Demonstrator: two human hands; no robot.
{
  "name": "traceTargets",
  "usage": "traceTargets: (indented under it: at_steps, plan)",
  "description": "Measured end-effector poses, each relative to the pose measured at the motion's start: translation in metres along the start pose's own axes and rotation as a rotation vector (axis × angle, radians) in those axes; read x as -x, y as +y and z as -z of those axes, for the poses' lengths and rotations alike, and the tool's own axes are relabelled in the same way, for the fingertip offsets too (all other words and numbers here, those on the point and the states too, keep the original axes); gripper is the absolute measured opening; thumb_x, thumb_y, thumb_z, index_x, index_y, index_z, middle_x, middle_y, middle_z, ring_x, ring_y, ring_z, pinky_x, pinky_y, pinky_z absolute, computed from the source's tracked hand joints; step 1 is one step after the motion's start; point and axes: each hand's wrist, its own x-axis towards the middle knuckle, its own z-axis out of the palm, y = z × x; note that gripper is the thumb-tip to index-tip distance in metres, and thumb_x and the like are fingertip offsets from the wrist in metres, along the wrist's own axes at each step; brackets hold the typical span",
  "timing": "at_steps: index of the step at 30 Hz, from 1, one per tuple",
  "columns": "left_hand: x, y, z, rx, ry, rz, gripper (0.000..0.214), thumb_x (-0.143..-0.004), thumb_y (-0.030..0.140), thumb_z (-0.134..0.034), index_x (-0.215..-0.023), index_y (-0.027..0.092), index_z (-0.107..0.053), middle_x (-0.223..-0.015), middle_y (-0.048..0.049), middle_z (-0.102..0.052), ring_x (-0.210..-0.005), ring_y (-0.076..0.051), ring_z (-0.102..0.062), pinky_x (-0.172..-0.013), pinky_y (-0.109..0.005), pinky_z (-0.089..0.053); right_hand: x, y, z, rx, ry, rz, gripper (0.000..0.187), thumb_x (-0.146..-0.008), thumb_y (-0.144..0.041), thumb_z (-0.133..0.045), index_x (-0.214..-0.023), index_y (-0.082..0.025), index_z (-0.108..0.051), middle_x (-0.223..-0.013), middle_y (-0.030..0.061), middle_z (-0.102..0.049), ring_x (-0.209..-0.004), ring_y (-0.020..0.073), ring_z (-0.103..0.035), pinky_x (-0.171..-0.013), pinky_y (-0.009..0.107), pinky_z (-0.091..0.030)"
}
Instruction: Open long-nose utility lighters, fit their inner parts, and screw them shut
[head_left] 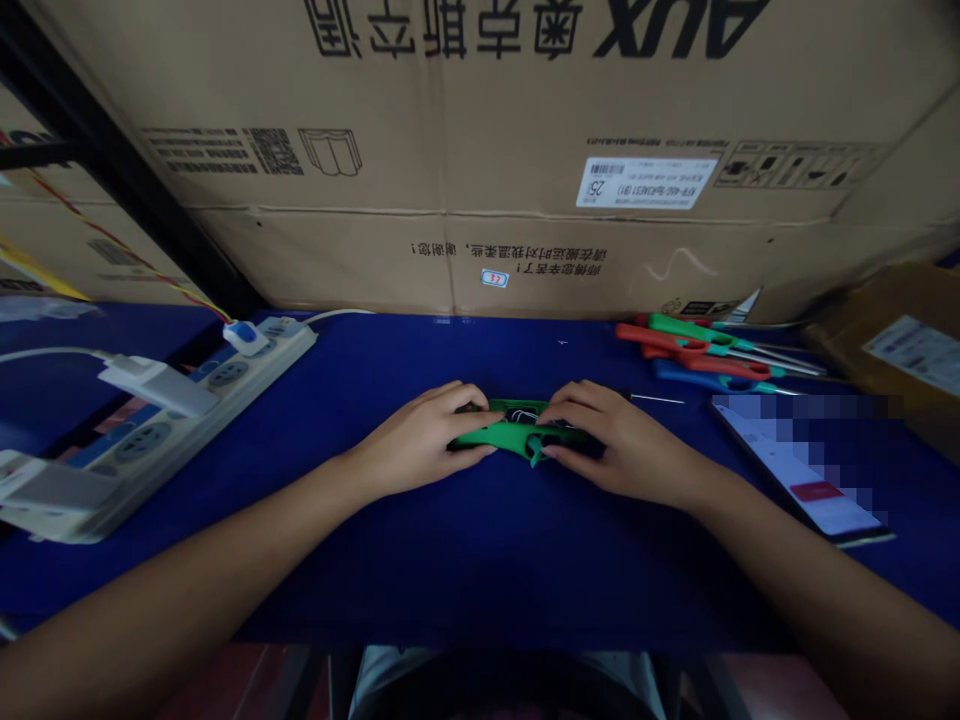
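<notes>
A green lighter casing (504, 437) lies in the middle of the blue table, between my two hands. Its shell is parted, and thin white wires (523, 414) show in the gap. A teal trigger piece (535, 449) sticks out at its near side. My left hand (431, 437) grips the left end, with the thumb in front and the fingers behind. My right hand (611, 437) pinches the right end, and its fingers hide part of the casing. Just behind my right hand a thin metal rod (658, 399) with a dark end lies on the table.
Several long-nozzle lighters (701, 350) lie at the back right, near a phone (799, 465) and a brown box (900, 340). A white power strip (217, 385) with plugs runs along the left. A large cardboard carton (360, 235) stands across the back.
</notes>
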Motion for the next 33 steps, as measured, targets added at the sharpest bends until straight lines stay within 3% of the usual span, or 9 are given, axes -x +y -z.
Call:
traceTargets:
  at_steps: [9,17,25,29,33]
  plan:
    - [-0.002,0.004,-0.003,0.088,0.051,0.0,0.028,-0.095,0.027,-0.067,-0.122,0.023,-0.067,-0.111,-0.0057,-0.063,-0.105,-0.02,-0.06,-0.094,-0.035,-0.052,-0.001,-0.001,-0.003,-0.013,-0.008,-0.054,0.009,-0.095,-0.023,-0.061,-0.104,-0.022,-0.062,-0.1,0.0071,-0.067,-0.09,0.0223,-0.062,-0.083,0.039,-0.048]
    - [-0.003,0.008,-0.005,0.12,0.051,-0.01,0.025,-0.095,0.027,-0.067,-0.119,0.02,-0.067,-0.112,-0.006,-0.065,-0.106,-0.02,-0.061,-0.094,-0.034,-0.052,-0.004,-0.004,-0.015,-0.044,0.034,-0.113,0.015,-0.091,-0.025,-0.067,-0.104,-0.024,-0.061,-0.099,0.0047,-0.07,-0.095,0.0231,-0.065,-0.091,0.04,-0.047]
    - [-0.003,0.009,-0.005,0.131,0.051,-0.008,0.025,-0.094,0.026,-0.069,-0.118,0.02,-0.064,-0.112,-0.0052,-0.068,-0.106,-0.02,-0.062,-0.093,-0.034,-0.052,-0.002,-0.002,-0.007,0.036,0.033,-0.074,0.023,-0.089,-0.012,-0.061,-0.11,-0.023,-0.059,-0.106,0.0063,-0.068,-0.099,0.0233,-0.063,-0.087,0.038,-0.045]
    - [-0.003,0.01,-0.004,0.126,0.078,0.016,0.021,-0.094,0.024,-0.069,-0.114,0.021,-0.064,-0.11,-0.0052,-0.062,-0.104,-0.02,-0.061,-0.09,-0.032,-0.052,-0.001,-0.005,-0.005,-0.015,-0.018,-0.018,0.021,-0.094,-0.018,-0.061,-0.114,-0.023,-0.059,-0.111,0.0067,-0.066,-0.1,0.0221,-0.061,-0.089,0.038,-0.043]
    - [-0.003,0.013,-0.004,0.118,0.1,0.016,0.016,-0.092,0.02,-0.069,-0.105,0.019,-0.06,-0.1,-0.0028,-0.06,-0.094,-0.018,-0.06,-0.083,-0.03,-0.051,-0.002,-0.008,-0.008,-0.069,-0.014,0.035,0.014,-0.096,-0.017,-0.059,-0.109,-0.021,-0.06,-0.104,0.0056,-0.065,-0.094,0.0199,-0.059,-0.088,0.036,-0.042]
